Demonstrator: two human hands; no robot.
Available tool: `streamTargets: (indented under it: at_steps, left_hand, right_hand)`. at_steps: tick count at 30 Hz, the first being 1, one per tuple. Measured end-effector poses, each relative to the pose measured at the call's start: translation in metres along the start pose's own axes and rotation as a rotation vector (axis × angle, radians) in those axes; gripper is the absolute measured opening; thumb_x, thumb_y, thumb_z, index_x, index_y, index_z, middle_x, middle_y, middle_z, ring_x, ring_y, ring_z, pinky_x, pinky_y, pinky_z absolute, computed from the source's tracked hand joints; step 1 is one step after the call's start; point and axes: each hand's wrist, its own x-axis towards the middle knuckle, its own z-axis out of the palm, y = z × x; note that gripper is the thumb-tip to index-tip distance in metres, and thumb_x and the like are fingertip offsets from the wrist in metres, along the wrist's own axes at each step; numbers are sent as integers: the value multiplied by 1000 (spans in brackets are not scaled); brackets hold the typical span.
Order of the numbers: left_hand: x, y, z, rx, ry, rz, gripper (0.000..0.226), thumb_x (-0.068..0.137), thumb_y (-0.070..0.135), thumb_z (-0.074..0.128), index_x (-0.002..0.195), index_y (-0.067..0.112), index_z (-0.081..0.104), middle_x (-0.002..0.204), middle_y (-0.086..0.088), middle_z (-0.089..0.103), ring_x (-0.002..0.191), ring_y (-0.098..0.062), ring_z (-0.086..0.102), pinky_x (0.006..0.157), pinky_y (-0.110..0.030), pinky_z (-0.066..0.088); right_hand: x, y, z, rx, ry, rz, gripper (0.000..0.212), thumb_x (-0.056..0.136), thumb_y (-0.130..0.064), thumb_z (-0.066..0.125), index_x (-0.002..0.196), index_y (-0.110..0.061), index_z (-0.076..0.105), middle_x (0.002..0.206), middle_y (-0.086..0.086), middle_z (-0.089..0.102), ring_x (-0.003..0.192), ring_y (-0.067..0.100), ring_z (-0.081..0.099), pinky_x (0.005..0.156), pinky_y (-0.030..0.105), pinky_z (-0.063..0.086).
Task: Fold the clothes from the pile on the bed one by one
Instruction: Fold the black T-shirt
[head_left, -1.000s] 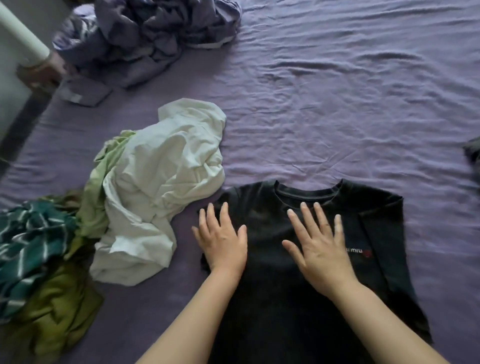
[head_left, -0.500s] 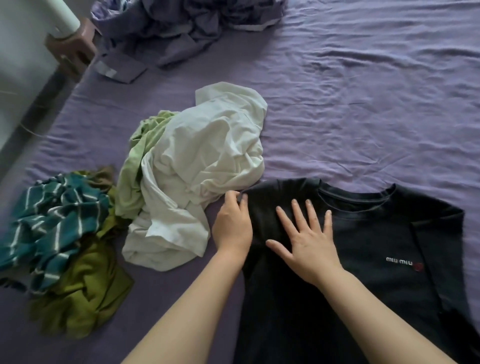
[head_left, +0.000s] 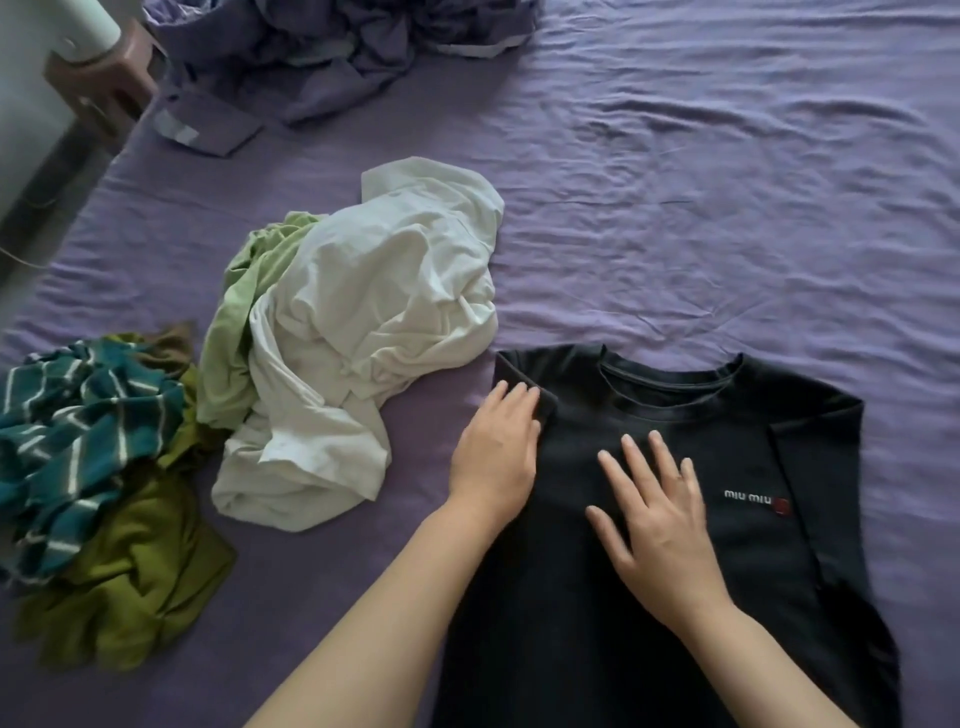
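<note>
2 hands: left (head_left: 496, 447) grips 1 black T-shirt's (head_left: 675, 597) sleeve, right (head_left: 657, 525) flat on it.

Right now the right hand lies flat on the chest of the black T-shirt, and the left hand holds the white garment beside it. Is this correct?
Not quite. In the head view the left hand holds the folded-in sleeve edge of the black T-shirt, not the white garment, which lies untouched beside it. The right hand does lie flat on the chest.
</note>
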Motion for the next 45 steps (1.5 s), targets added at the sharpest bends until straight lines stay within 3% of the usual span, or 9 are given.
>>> streamTargets:
  at_steps: [3, 6, 12, 18, 24, 28, 32, 40, 45]
  left_hand:
    - [1, -6, 22, 408, -243, 31, 69, 96, 57, 11, 152, 18, -3, 159, 3, -10, 146, -19, -16, 119, -43, -7]
    - [0, -8, 34, 554, -256, 24, 79, 85, 64, -2, 149, 19, -16, 158, -1, -21, 143, -21, -24, 116, -48, -15]
    - [-32, 19, 37, 562, -176, -21, 65, 99, 51, 24, 153, 20, 5, 160, -7, -3, 147, -27, -10, 114, -56, -10]
    - [-147, 41, 57, 334, -28, 208, 42, 76, 30, 76, 115, 17, 67, 130, -12, 59, 124, -29, 53, 100, -49, 45]
    - [-260, 62, 72, 334, -306, 132, 60, 63, 29, 84, 118, 19, 65, 132, -13, 58, 121, -28, 56, 99, -48, 46]
    - [-300, 75, 77, 269, -308, 150, 52, 58, 19, 86, 107, 20, 68, 126, -14, 61, 116, -30, 59, 92, -43, 50]
    - [-322, 80, 75, 194, -290, 77, 39, 52, 19, 89, 83, 22, 65, 95, -1, 61, 85, -21, 63, 63, -31, 53]
    - [-323, 71, 83, 332, -371, 176, 46, 42, 34, 88, 82, 24, 66, 88, 5, 61, 83, -19, 61, 62, -29, 49]
    - [-301, 75, 81, 370, -460, 224, 16, 76, 25, 72, 90, 18, 68, 91, -2, 63, 89, -25, 57, 66, -35, 46]
  right_hand:
    - [-16, 11, 12, -93, -44, -26, 61, 97, -55, 13, 139, -21, 41, 147, 12, 39, 141, 32, 21, 111, 53, 16]
    - [-21, 19, 21, -155, -82, -29, 61, 97, -55, 9, 142, -24, 35, 149, 13, 35, 141, 33, 20, 111, 54, 15]
    - [-35, 17, 10, -179, -120, -26, 61, 93, -56, 25, 139, -19, 41, 147, 16, 37, 139, 32, 21, 111, 52, 14]
    - [-112, 22, -14, -80, -112, -121, 57, 79, -37, 68, 128, -11, 56, 141, 15, 46, 138, 29, 26, 110, 49, 27]
    - [-211, 18, -23, -64, -321, -109, 62, 67, -31, 82, 122, -15, 61, 137, 13, 51, 130, 31, 44, 105, 45, 32]
    - [-258, 15, -24, 5, -342, -113, 58, 58, -23, 87, 112, -17, 67, 132, 14, 55, 124, 33, 51, 98, 46, 42]
    - [-289, 17, -25, 86, -286, -108, 38, 56, -16, 89, 89, -20, 69, 118, 10, 63, 116, 30, 57, 86, 41, 52]
    - [-299, 26, -17, 93, -260, -109, 36, 51, -23, 90, 80, -22, 69, 108, 6, 64, 109, 25, 52, 78, 38, 51]
    - [-289, 24, -19, 103, -233, -123, 22, 58, -18, 87, 69, -19, 68, 97, 3, 64, 96, 26, 56, 68, 35, 51]
